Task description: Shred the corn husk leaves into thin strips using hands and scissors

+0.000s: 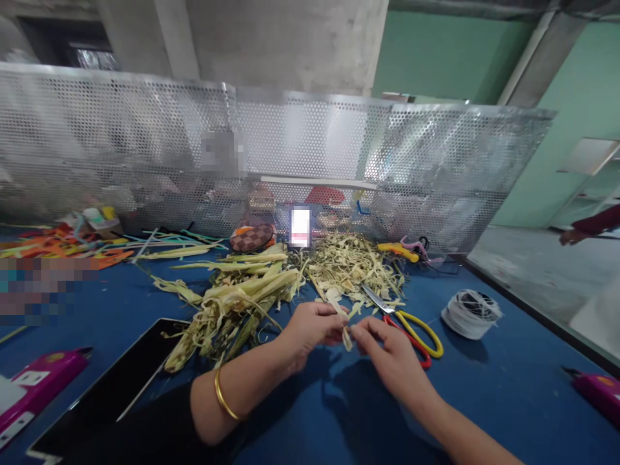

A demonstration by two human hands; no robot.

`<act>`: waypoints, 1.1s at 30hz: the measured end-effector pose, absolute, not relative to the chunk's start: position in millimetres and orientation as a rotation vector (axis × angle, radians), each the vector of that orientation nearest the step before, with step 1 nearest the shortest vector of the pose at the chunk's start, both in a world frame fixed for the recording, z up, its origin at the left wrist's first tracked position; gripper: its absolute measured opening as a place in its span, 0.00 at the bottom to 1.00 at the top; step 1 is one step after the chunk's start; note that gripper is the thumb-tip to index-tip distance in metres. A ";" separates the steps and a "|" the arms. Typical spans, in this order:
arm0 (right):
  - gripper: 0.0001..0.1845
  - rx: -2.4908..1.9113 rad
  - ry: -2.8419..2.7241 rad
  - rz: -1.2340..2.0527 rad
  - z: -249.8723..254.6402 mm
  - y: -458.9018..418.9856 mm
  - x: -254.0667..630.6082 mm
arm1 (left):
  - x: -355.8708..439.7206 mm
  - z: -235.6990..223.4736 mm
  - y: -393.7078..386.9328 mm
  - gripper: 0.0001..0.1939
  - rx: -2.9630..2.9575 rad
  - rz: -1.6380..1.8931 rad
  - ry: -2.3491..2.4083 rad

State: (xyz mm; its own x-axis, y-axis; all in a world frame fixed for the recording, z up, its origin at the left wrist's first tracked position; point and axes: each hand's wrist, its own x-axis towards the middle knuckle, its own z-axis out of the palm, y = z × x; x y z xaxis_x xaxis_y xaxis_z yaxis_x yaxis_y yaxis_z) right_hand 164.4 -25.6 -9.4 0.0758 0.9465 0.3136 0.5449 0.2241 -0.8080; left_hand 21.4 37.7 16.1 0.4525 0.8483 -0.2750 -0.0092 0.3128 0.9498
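Markings first: the magenta tool (43, 391) at the left carries an orange round badge and white label patches, print too small to read; a second magenta tool (600, 391) at the right edge has an orange badge, also illegible. Lit screen (300, 227) at the back is blurred out. Work item: pale husk strip (347, 340), cream-yellow, narrow, looks folded at its lower end, held above the blue worktop (489, 403) between both hands. Left hand (310, 328) pinches it, fingers closed on it. Right hand (390, 352) has fingers bunched right at its lower end; can't tell if they grip. Scissors (390, 312), red/yellow handles, lie just beyond the right hand; shredded husk pile (356, 261) behind.
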 end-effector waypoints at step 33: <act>0.11 -1.364 -1.394 0.534 -0.8 -23.6 167.5 | 24.2 15.8 17.3 0.12 1.497 0.300 0.818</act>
